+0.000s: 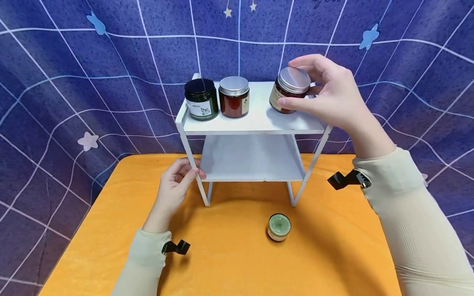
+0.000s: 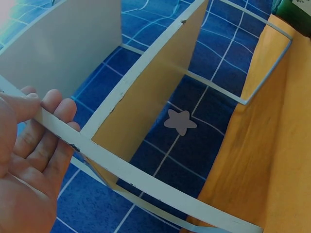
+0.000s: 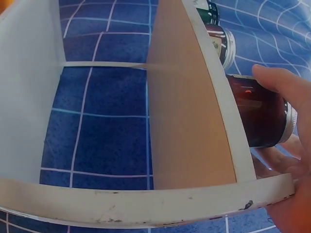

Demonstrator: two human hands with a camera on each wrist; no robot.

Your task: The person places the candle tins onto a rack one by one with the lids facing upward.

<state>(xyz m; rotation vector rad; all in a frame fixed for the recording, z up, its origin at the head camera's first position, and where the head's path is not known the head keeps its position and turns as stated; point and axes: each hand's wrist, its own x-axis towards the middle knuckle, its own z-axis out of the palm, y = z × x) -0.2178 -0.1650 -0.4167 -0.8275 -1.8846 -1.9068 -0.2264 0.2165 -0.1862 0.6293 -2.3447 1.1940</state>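
We see the fingers of the right hand (image 1: 327,92) curled round an amber jar (image 1: 292,89), its thumb across the front and the other fingers behind. That jar leans slightly at the right part of the top board (image 1: 259,113); whether its base touches the board, we cannot tell. The left hand (image 1: 177,181) pinches the left front leg (image 1: 201,190) beside the lower board (image 1: 252,160), thumb in front and fingers behind. To the held jar's left we have a wide bare stretch of board; to its right, just a narrow strip before the end edge, with the hand over it. The front edge runs straight, close before all three jars up there. At the left end, a dark green jar (image 1: 201,100) with a black lid and white label stands just beside a second amber jar (image 1: 234,98) with a silver lid; the lids hide what both hold. The held one is silver-lidded too, with a pale label. Down on the orange surface (image 1: 229,255), in front of the frame and well apart from both hands, sits a small green jar (image 1: 279,228); we cannot tell whether its green top is lid or contents.
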